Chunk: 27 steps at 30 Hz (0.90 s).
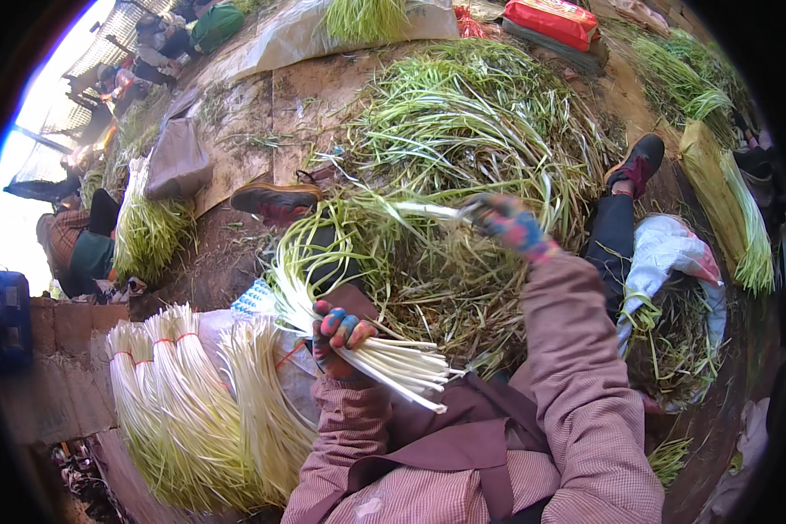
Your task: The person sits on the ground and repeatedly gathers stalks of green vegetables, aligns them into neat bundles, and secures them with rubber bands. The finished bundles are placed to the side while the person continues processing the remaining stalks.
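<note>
My left hand, in a multicoloured patterned glove, grips a bunch of blanched leafy stalks. Their white cut-looking ends point right toward my lap, while the pale green leaves droop at the upper left. Over the heap before me, my right hand, gloved too and blurred by motion, holds a whitish stalk by one end; its leaves trail left. The large heap of green leafy stalks spreads between my legs, with drier, browner strands nearer my lap.
Bundles of white stalks tied with red bands lie at my left. To my right stands a white woven sack with plant scraps. Farther off are a red package, a plastic sheet and a blue container. People sit at upper left.
</note>
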Tool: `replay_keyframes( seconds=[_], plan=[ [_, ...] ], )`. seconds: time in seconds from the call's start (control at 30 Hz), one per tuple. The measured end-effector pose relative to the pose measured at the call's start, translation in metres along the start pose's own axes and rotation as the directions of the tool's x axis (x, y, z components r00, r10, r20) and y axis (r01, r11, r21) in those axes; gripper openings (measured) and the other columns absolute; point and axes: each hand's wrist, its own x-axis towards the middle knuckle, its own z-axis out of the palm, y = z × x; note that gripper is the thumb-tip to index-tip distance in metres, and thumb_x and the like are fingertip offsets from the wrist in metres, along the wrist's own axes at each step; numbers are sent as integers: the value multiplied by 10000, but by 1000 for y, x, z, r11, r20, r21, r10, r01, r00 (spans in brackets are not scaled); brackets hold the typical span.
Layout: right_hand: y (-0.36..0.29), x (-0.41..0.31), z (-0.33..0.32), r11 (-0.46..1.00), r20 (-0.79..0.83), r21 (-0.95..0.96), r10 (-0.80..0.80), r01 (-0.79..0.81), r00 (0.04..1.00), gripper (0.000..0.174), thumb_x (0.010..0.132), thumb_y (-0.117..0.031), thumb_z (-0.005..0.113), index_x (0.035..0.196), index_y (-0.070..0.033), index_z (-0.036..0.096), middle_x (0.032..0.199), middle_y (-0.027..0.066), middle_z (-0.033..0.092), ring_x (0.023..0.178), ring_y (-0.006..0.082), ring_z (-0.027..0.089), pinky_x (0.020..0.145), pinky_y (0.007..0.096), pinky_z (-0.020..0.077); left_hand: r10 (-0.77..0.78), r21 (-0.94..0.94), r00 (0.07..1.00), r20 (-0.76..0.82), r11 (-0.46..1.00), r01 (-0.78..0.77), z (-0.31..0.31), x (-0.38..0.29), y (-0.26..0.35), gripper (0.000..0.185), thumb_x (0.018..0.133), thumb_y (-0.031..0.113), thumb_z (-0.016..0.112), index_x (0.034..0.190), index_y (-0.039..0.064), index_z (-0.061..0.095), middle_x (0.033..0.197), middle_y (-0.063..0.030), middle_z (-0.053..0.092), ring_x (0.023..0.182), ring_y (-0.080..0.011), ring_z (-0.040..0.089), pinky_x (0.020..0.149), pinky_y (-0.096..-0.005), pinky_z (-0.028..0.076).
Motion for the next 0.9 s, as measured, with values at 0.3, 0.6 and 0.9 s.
replay_keyframes(
  seconds=[0.3, 0.6, 0.9],
  plan=[
    [-92, 0, -50, 906, 480, 421, -269, 50, 835, 305, 850, -307, 491, 1044, -84, 568, 675, 32, 547, 546, 102, 491, 501, 271, 445, -42, 56, 998, -41, 997, 45, -3, -2, -2, 252, 859, 171, 464, 1069, 38, 505, 730, 16, 508, 572, -86, 459, 539, -234, 339],
    [-7, -73, 25, 904, 44, 379, 198, -200, 979, 213, 821, -135, 555, 980, 5, 578, 852, 71, 613, 748, 124, 572, 714, 261, 479, -89, 271, 956, -278, 948, 168, -18, -1, -10, 275, 827, 196, 540, 1075, 94, 478, 767, 19, 527, 595, -102, 471, 581, -283, 366],
    [-18, -142, 86, 883, 134, -442, 240, -159, 961, 278, 765, -280, 590, 992, -122, 615, 861, 95, 626, 790, 236, 602, 721, 326, 468, 34, 624, 741, -671, 566, 539, -41, 11, -13, 375, 796, 182, 590, 1129, 64, 463, 896, -60, 585, 704, -190, 585, 525, -316, 516]
  ],
)
